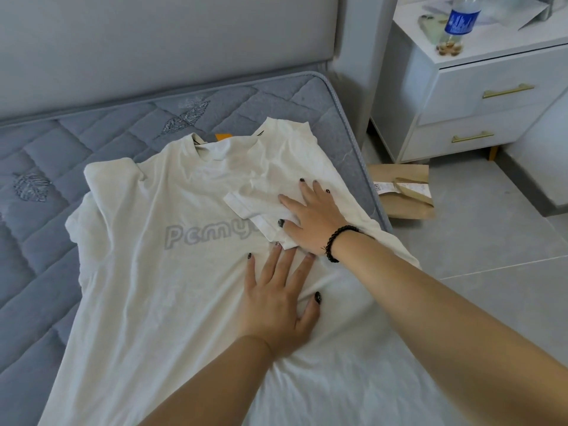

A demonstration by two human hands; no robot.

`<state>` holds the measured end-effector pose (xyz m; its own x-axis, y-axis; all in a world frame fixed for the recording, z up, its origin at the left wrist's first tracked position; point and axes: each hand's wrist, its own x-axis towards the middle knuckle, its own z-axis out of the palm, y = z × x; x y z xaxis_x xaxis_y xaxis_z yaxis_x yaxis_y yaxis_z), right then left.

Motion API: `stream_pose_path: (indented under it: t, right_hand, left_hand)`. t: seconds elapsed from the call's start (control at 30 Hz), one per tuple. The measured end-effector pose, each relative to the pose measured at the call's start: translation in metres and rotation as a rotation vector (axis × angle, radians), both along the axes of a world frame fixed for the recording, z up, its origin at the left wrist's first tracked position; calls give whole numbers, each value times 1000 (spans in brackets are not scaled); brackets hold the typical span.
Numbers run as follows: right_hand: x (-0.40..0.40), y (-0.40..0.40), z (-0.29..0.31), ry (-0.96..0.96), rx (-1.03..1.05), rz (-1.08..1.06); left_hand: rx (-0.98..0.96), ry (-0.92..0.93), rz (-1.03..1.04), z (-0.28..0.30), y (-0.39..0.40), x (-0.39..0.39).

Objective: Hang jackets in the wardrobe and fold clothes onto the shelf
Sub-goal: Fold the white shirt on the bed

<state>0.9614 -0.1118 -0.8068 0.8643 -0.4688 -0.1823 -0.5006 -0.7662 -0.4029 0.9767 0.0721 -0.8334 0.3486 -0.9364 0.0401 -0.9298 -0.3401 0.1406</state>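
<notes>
A white T-shirt [147,272] with grey lettering lies face up on the blue quilted mattress [46,167]. Its right sleeve [255,207] is folded inward over the chest. My right hand [310,222], wearing a black bead bracelet, presses flat on that folded sleeve with fingers spread. My left hand [276,305] lies flat on the shirt's middle just below it, fingers straight. The shirt's left sleeve hangs spread toward the left side.
A grey padded headboard [153,50] stands behind the mattress. To the right is a white nightstand [479,96] with gold handles, a water bottle [459,23] on top. A brown paper bag [402,192] lies on the tiled floor beside the bed.
</notes>
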Motion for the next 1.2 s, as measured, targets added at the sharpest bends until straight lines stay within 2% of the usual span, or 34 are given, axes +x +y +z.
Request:
stream_pose_path:
  t: [0.07, 0.17, 0.2, 0.3, 0.4, 0.5, 0.63, 0.7, 0.87, 1.03, 1.13, 1.2]
  right_hand:
    - [-3, 0, 5, -96, 87, 48]
    - [-21, -7, 15, -439, 227, 18]
    - [-30, -10, 16, -477, 198, 25]
    - [-49, -13, 7, -420, 62, 33]
    - [-57, -10, 2, -519, 29, 35]
    - [-64, -5, 4, -604, -7, 149]
    - [-82, 9, 7, -538, 31, 273]
    - [-88, 13, 10, -533, 88, 251]
    - [-52, 6, 13, -543, 38, -96]
    - [16, -25, 14, -398, 86, -288]
    - [44, -66, 22, -222, -30, -431]
    - [58, -94, 28, -128, 10, -472]
  left_hand:
    - [-4, 7, 1, 0, 0, 1]
    - [-21, 27, 29, 1, 0, 0]
    - [-37, 38, 49, 1, 0, 0]
    - [-109, 60, 102, 0, 0, -1]
    - [-143, 65, 117, 0, 1, -1]
    - [-141, 69, 114, 0, 0, -1]
    - [-139, 75, 121, -1, 1, 0]
    - [-132, 75, 113, -1, 0, 0]
    - [-70, 50, 112, 1, 0, 0]
    - [-54, 48, 104, 1, 0, -1]
    - [-53, 62, 103, 1, 0, 0]
    - [-58, 79, 109, 0, -1, 0]
